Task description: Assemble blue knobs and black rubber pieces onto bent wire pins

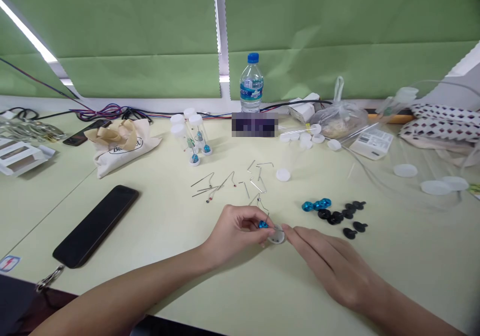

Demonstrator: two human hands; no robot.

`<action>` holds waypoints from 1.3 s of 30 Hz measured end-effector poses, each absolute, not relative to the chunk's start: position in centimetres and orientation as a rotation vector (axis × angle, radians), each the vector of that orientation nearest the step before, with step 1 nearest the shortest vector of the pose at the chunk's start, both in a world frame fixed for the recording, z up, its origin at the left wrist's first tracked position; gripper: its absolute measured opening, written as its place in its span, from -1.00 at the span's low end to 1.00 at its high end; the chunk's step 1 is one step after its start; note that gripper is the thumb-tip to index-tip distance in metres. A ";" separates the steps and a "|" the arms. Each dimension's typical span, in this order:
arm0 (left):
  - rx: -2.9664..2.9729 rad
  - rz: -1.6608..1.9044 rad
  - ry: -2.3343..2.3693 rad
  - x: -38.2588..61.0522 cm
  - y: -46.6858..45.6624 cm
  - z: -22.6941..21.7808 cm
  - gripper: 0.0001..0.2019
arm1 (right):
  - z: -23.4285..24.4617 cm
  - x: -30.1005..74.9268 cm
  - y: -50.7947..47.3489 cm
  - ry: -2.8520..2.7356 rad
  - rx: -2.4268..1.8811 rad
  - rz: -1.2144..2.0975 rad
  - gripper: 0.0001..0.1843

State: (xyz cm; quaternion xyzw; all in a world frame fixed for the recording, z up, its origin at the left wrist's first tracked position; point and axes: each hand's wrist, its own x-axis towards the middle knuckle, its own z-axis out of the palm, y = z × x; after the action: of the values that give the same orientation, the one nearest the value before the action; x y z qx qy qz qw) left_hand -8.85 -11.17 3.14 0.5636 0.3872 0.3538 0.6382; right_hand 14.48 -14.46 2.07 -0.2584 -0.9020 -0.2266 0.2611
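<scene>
My left hand [240, 228] is closed, pinching a small shiny blue metal part [263, 224] with a thin bent wire [263, 207] rising from it. My right hand [332, 261] comes in from the right with its fingers pressed together. Its fingertips are at the rim of a small round white lid [276, 238] on the table, which has tiny dark bits in it. Whatever lies between those right fingertips is too small to make out. Behind my hands lie several bent wires [215, 188] with small coloured ends, and several L-shaped hex keys [258, 184].
Blue metal parts [318, 204] and black thumbscrew-like pieces [335, 218] lie to the right. Capped clear tubes [195, 136] stand further back, near a water bottle [251, 88]. White caps [305, 140] lie behind. A phone [96, 226] and a cloth bag [122, 146] are on the left.
</scene>
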 end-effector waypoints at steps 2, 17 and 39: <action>1.344 0.820 0.883 -8.9 -11.2 3.2 -0.89 | 1.8 14.5 -14.7 -2.460 -0.808 -0.429 -0.52; 1.196 0.766 0.884 -8.8 -10.9 3.6 -0.88 | 3.2 13.7 -13.5 -2.494 -0.788 -0.523 -0.67; 1.303 0.828 0.889 -8.7 -11.5 3.3 -0.87 | 1.7 13.4 -14.1 -2.375 -0.873 -0.042 -0.67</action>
State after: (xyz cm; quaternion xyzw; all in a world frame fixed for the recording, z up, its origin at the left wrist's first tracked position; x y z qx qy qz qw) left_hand -8.67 -11.51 3.27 0.5687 0.3878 0.3616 0.6288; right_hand 13.39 -14.05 1.67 -0.3288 -0.8951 -0.0159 0.3008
